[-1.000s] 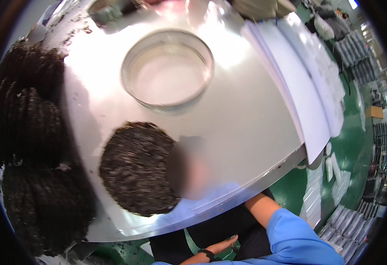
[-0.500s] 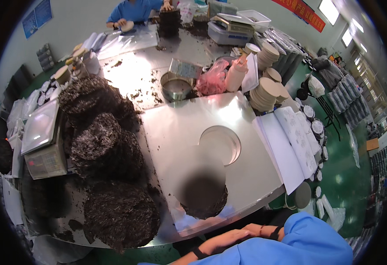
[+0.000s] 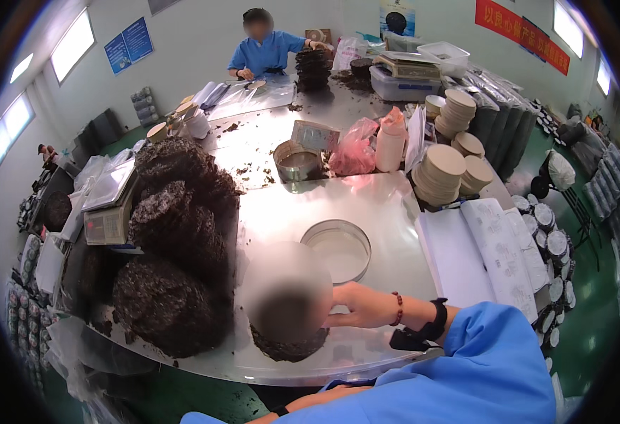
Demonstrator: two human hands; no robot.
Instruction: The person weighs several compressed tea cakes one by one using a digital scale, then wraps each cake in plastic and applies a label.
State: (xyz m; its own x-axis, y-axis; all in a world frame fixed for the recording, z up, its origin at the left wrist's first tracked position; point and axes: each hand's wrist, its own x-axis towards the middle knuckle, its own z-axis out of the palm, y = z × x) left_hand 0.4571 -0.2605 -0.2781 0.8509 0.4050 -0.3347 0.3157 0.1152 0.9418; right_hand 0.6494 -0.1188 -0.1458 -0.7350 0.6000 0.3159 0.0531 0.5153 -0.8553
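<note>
My right hand [image 3: 352, 305], with a beaded bracelet and black band, reaches over the tabletop beside a dark, round cake of dried leaves [image 3: 289, 345]. A blurred patch hides its fingertips and the cake's top, so contact is unclear. My left hand [image 3: 340, 393] is low at the table's front edge, mostly hidden by my blue sleeve. A shallow steel ring [image 3: 335, 270] rests just beyond my right hand. Tall piles of dark leaf cakes [image 3: 165, 304] stand at the left.
A scale [image 3: 106, 222] sits far left. White paper sheets [image 3: 458, 258], stacks of cream discs [image 3: 439, 169], a pink bag [image 3: 352, 147], a bottle [image 3: 389, 145] and a steel pot [image 3: 296, 166] lie right and behind. A co-worker [image 3: 266, 53] works across the table.
My right hand has risen from below the table edge to over the front leaf cake. The view has tilted up, showing the co-worker and more of the room.
</note>
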